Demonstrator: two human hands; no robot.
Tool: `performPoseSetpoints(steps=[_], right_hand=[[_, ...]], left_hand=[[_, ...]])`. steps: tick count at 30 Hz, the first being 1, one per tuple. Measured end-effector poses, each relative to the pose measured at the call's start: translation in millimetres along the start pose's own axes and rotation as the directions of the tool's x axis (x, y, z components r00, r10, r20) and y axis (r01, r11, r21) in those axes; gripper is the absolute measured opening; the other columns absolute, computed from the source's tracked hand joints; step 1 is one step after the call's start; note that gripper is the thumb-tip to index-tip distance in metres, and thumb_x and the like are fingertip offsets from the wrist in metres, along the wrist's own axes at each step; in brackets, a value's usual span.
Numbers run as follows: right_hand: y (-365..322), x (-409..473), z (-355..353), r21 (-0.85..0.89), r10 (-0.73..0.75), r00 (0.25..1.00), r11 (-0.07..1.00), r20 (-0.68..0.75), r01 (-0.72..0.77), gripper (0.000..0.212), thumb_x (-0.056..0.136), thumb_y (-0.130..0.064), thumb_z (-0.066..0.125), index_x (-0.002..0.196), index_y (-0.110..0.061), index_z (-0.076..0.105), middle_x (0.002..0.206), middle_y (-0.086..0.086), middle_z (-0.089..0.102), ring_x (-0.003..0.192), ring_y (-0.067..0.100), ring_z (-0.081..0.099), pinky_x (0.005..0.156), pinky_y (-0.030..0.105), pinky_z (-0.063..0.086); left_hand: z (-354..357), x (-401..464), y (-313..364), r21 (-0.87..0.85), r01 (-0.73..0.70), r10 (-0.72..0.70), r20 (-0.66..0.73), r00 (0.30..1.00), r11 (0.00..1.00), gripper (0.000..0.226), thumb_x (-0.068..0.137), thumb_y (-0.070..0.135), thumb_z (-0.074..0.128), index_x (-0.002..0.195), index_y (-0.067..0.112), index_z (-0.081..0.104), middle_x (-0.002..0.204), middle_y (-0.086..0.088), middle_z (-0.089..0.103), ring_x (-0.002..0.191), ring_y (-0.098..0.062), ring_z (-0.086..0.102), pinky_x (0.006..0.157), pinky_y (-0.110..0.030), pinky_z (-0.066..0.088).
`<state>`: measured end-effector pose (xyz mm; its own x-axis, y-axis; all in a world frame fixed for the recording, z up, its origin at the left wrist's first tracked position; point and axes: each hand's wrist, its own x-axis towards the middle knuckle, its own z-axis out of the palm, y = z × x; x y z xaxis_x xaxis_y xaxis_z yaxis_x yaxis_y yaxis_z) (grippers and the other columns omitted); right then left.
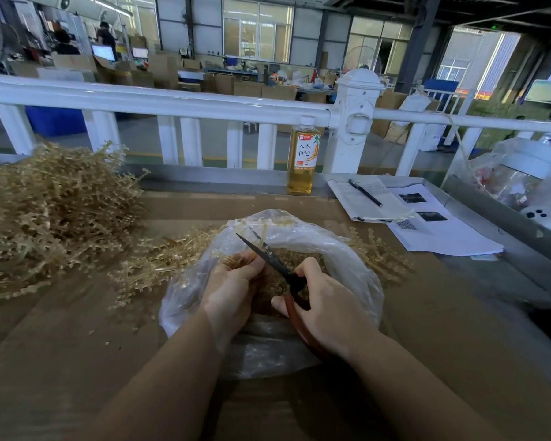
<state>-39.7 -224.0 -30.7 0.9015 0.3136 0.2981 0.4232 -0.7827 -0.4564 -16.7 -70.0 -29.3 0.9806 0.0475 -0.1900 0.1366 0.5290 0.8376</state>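
Two hands were at work over a clear plastic bag (350,249) lying open on the table (77,338). The left hand (233,288) had its grip closed round the base of a beige plastic sprig (263,230), fingers curled, with the sprig rising above the bag's mouth. The right hand (328,310) had its grip wrapped about the reddish handles of the scissors (269,254). The blades pointed up and to the left and appeared slightly parted about the sprig's stem, just beyond the left fingertips. The step in hand was judged to be trimming, mid-cut, with offcuts (303,261) collecting inside the bag. The next move would call for closing the blades squarely on the stem, keeping the left fingertips clear, and holding the sprig over the bag so that the cut piece drops in. A large heap of sprigs (51,211) lay on the table to the left, with a bottle (303,157) at the far edge.
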Motion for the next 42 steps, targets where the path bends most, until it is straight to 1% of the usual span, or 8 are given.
performPoseSetpoints(steps=[2, 5, 9, 16, 21, 30, 35, 42], right_hand=[[-1, 1, 0, 0.010, -0.001, 1.000, 1.000, 0.004, 0.001, 0.039, 0.085, -0.057, 0.059, 0.102, -0.031, 0.034, 0.091, -0.011, 0.056, 0.083, 0.007, 0.053, 0.068, 0.020, 0.036], [-1, 2, -1, 0.005, -0.004, 1.000, 1.000, 0.017, 0.004, 0.040, 0.086, -0.056, 0.057, 0.105, -0.028, 0.035, 0.094, -0.008, 0.059, 0.083, 0.008, 0.056, 0.072, 0.023, 0.043], [-1, 2, -2, -0.040, -0.023, 0.999, 0.999, 0.025, 0.024, 0.039, 0.088, -0.057, 0.054, 0.103, -0.027, 0.033, 0.086, -0.009, 0.057, 0.072, 0.006, 0.052, 0.060, 0.016, 0.035], [-2, 2, -2, -0.030, -0.012, 1.000, 0.999, 0.012, 0.013, 0.039, 0.087, -0.058, 0.055, 0.101, -0.030, 0.032, 0.083, -0.013, 0.053, 0.069, 0.004, 0.049, 0.060, 0.019, 0.033], [-5, 2, -1, 0.024, 0.012, 1.000, 1.000, 0.010, -0.013, 0.039, 0.085, -0.057, 0.058, 0.103, -0.031, 0.035, 0.089, -0.015, 0.050, 0.082, 0.004, 0.050, 0.063, 0.013, 0.033], [-8, 6, 0, 0.069, 0.028, 1.000, 0.997, 0.010, -0.028, 0.039, 0.086, -0.056, 0.057, 0.105, -0.027, 0.039, 0.097, -0.006, 0.058, 0.092, 0.010, 0.054, 0.081, 0.027, 0.046], [-9, 7, -2, 0.038, 0.002, 1.000, 0.999, 0.020, -0.003, 0.036, 0.088, -0.054, 0.056, 0.099, -0.027, 0.036, 0.080, -0.012, 0.054, 0.071, 0.002, 0.053, 0.063, 0.014, 0.039], [-10, 7, -2, 0.021, 0.003, 1.000, 1.000, -0.004, -0.003, 0.036, 0.088, -0.055, 0.056, 0.102, -0.028, 0.035, 0.086, -0.013, 0.055, 0.075, 0.004, 0.054, 0.066, 0.015, 0.037]], left_hand=[[0, 0, 0, 0.007, 0.010, -0.010, -0.006, 1.000, 1.000, 0.023, 0.089, -0.005, 0.052, 0.110, -0.012, 0.057, 0.104, -0.027, 0.063, 0.097, -0.037, 0.060, 0.096, -0.046, 0.048], [-1, 1, 1, 0.011, 0.018, -0.018, -0.005, 1.000, 1.000, 0.011, 0.089, -0.006, 0.052, 0.096, -0.004, 0.060, 0.083, -0.016, 0.063, 0.075, -0.025, 0.060, 0.083, -0.037, 0.050], [-3, 4, -1, -0.008, 0.034, -0.034, 0.006, 0.999, 0.999, 0.020, 0.089, -0.005, 0.052, 0.108, -0.002, 0.058, 0.077, -0.011, 0.063, 0.064, -0.016, 0.060, 0.070, -0.028, 0.051], [-3, 3, -2, -0.068, 0.021, -0.019, 0.035, 0.999, 0.997, 0.022, 0.089, -0.004, 0.052, 0.109, 0.003, 0.055, 0.093, -0.018, 0.060, 0.074, -0.020, 0.058, 0.078, -0.031, 0.049], [-2, 2, -1, -0.084, 0.024, -0.021, 0.034, 0.999, 0.996, 0.027, 0.090, -0.004, 0.051, 0.116, 0.003, 0.053, 0.108, -0.022, 0.056, 0.098, -0.031, 0.055, 0.102, -0.044, 0.042], [-7, 5, -1, -0.031, 0.043, -0.040, 0.081, 0.996, 0.999, 0.014, 0.089, -0.004, 0.051, 0.100, -0.002, 0.060, 0.083, -0.011, 0.060, 0.065, -0.015, 0.058, 0.067, -0.025, 0.052], [-8, 8, -2, -0.053, 0.059, -0.055, 0.076, 0.996, 0.997, 0.013, 0.089, -0.003, 0.052, 0.100, 0.001, 0.058, 0.080, -0.010, 0.059, 0.063, -0.015, 0.057, 0.066, -0.025, 0.051], [-8, 10, -3, -0.087, 0.068, -0.063, 0.067, 0.996, 0.994, 0.019, 0.086, 0.000, 0.057, 0.105, 0.002, 0.057, 0.082, -0.010, 0.060, 0.073, -0.021, 0.058, 0.078, -0.032, 0.050]])
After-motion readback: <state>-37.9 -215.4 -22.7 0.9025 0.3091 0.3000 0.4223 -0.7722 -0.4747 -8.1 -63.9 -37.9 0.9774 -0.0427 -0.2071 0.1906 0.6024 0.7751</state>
